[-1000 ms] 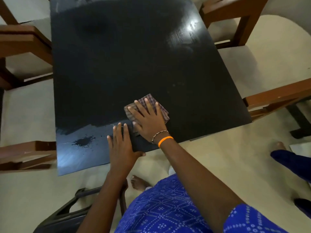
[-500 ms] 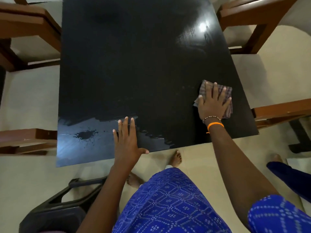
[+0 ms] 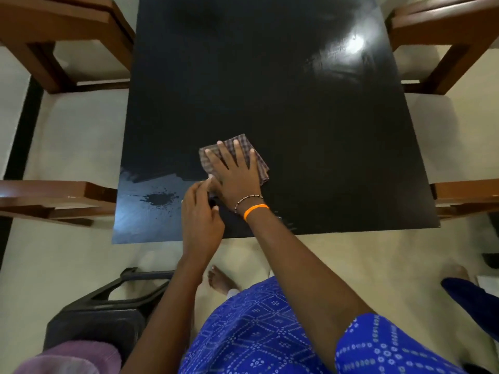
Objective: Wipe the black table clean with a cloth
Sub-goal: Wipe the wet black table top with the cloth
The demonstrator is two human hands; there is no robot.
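Right hand (image 3: 237, 176) flat, open on cloth (image 3: 256, 160); left hand (image 3: 201, 220) half-curled, empty. Surface (image 3: 270, 90) mostly wiped; near-left splatter (image 3: 159, 198) remains.

Dim, even indoor light; an overhead lamp glared off the glossy worktop (image 3: 270, 76) at far right. Edges bowed with wide-angle distortion; slight blur.

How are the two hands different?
The right hand lies flat, fingers spread, pressing the checked cloth; the left hand is curled and touches no cloth. The right wrist wears an orange band and beads; the left wrist is bare. Both are over the black table.
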